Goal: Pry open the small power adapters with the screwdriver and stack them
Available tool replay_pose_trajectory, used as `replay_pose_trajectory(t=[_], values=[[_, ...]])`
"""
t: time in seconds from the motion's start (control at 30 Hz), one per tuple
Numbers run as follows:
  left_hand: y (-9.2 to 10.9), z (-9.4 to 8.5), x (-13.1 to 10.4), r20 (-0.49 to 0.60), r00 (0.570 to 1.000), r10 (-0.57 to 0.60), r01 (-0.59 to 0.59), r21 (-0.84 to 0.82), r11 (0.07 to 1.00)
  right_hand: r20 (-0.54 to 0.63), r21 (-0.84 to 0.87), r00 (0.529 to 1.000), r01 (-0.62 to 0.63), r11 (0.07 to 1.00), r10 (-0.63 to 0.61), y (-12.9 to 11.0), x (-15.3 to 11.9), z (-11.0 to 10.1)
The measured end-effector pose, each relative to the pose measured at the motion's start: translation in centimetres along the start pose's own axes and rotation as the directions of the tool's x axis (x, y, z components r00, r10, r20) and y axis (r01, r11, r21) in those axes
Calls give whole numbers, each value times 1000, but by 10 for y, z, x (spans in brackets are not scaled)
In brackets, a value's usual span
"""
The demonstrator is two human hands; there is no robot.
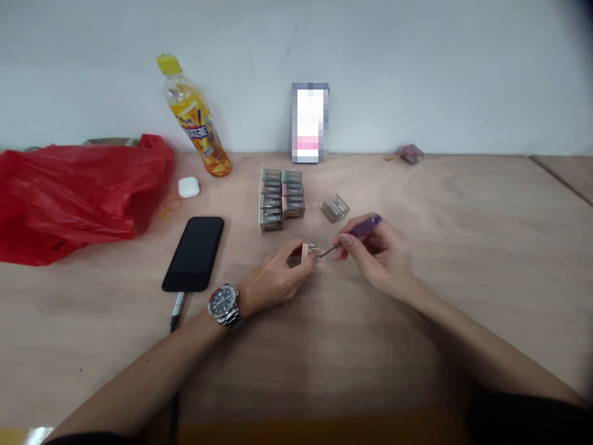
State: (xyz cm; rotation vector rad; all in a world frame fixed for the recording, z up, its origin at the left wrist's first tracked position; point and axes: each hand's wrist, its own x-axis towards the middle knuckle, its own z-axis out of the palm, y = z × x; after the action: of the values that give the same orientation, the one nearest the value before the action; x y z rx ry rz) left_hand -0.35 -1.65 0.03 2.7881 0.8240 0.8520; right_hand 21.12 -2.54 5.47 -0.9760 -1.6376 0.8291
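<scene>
My left hand point(273, 281), with a wristwatch point(224, 304) on the wrist, pinches a small pink and clear plastic block point(311, 254) just above the wooden table point(463, 204). My right hand point(380, 253) grips a purple-handled screwdriver point(365, 226) whose thin metal tip touches the block's right side. Just behind my hands stands a stack of several small grey, green and pink boxes point(281, 199), with one clear plastic box point(335, 208) lying apart to its right.
A black phone point(194, 252) with a cable plugged in lies left of my hands. Farther left are a red plastic bag point(69, 191), a white earbud case point(188, 186), a rubber band point(170, 207) and an orange drink bottle point(197, 120). A small box point(411, 153) sits by the wall.
</scene>
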Motion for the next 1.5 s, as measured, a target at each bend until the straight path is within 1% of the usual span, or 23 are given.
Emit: replay_pose_trajectory(t=[0.2, 0.37, 0.47, 0.57, 0.8, 0.97, 1.1, 1.2, 1.3, 1.4, 1.5], values=[[-1, 0, 0, 11, 1000, -14, 14, -10, 1000, -5, 4, 999, 36, 999, -36, -3, -2, -1], [1, -1, 0, 33, 999, -24, 24, -9, 1000, 7, -27, 1000, 20, 999, -20, -3, -3, 1], [1, -1, 0, 53, 998, -37, 37, 1, 999, -4, -10, 1000, 25, 1000, -25, -2, -4, 1], [1, -1, -1, 59, 998, -34, 34, 3, 999, -6, 11, 1000, 31, 999, -31, -2, -4, 2], [1, -1, -2, 51, 999, -2, 1, 27, 1000, 13, -14, 1000, 23, 1000, -23, 1, -4, 2], [1, -2, -2, 86, 996, -22, 20, 33, 999, 15, 9, 999, 28, 1000, -28, 1, -3, 2], [2, -2, -3, 117, 992, -47, 46, 15, 999, 16, -4, 1000, 26, 1000, -26, 2, -3, 2], [2, -1, -2, 124, 990, -70, 70, 5, 998, 26, -42, 999, 48, 998, -47, 2, -3, 1], [2, -2, -2, 101, 994, -40, 38, 24, 999, 35, -114, 996, 91, 989, -87, 3, -2, 0], [2, -3, -1, 110, 994, -27, 25, 18, 1000, 32, -186, 992, 123, 975, -119, 4, -1, -2], [1, -3, -1, 132, 991, -31, 33, -16, 999, 97, -198, 989, 127, 972, -109, 4, 1, -4]])
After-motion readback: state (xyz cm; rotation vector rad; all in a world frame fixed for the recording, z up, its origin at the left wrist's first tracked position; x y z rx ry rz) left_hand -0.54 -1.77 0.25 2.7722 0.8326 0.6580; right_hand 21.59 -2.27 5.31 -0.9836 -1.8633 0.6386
